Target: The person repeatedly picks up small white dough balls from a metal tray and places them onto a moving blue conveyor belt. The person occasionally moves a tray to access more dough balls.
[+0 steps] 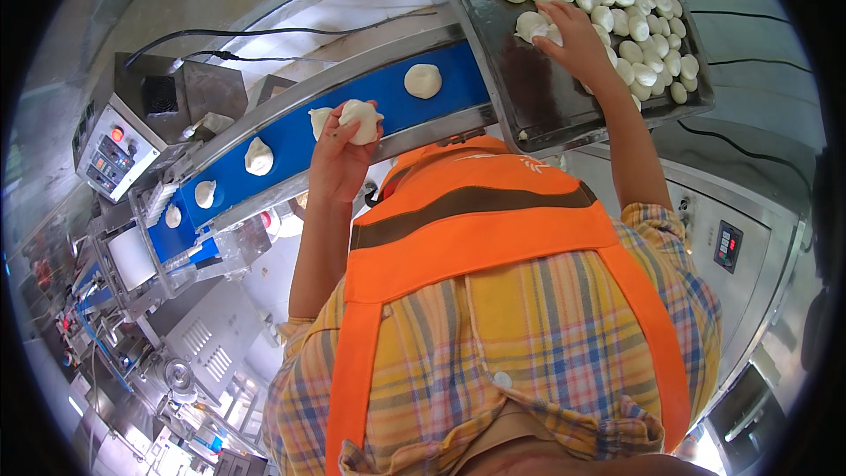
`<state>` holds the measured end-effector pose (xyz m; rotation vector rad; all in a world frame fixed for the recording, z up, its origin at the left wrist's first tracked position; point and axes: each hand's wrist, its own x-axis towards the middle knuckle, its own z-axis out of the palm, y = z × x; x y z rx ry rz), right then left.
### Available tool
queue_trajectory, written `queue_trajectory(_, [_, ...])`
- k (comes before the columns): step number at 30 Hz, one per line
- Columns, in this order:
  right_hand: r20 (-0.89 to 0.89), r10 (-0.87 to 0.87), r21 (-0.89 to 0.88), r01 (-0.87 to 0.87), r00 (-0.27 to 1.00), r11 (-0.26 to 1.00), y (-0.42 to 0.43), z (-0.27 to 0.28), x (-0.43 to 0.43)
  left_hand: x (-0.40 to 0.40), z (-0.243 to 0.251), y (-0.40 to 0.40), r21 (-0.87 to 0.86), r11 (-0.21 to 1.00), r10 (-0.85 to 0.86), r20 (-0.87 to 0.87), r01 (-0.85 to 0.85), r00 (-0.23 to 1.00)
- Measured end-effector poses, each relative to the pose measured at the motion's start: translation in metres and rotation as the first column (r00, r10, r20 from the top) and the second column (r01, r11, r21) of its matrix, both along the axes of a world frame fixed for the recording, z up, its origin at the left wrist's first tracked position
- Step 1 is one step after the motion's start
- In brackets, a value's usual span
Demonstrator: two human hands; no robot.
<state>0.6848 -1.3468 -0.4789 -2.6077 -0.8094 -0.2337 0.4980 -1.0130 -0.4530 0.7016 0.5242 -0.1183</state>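
Observation:
My left hand [344, 155] holds a round white dough ball [360, 123] above the blue conveyor belt [391, 96]. Just behind its fingers shows a second dough piece [319, 121]; whether it lies on the belt or in the hand I cannot tell. Over the metal tray [486, 20], my right hand [576, 41] has its thumb and fingers around a dough piece [554, 34], with another dough lump [531, 26] touching it. Many flattened dough balls [631, 51] crowd the tray's far and right parts, some touching each other.
More dough rounds lie spaced along the belt, including one dough round [423, 81] near the tray. A control box [117, 145] with buttons and black cables stands left. Forming machinery [132, 258] is at the belt's lower end. A steel cabinet [747, 238] with a display stands right.

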Motion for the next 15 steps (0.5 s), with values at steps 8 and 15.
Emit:
queue_trajectory(8, [0.003, 0.13, -0.378, -0.119, 0.991, 0.918, 0.02, -0.015, 0.007, 0.017, 0.012, -0.02, 0.142, 0.978, -0.16, 0.054, 0.151, 0.986])
queue_trajectory(15, [-0.225, 0.19, 0.09, -0.173, 0.956, 0.981, 0.002, -0.007, 0.003, 0.047, -0.012, -0.062, 0.318, 0.864, -0.366, -0.135, 0.39, 0.921])
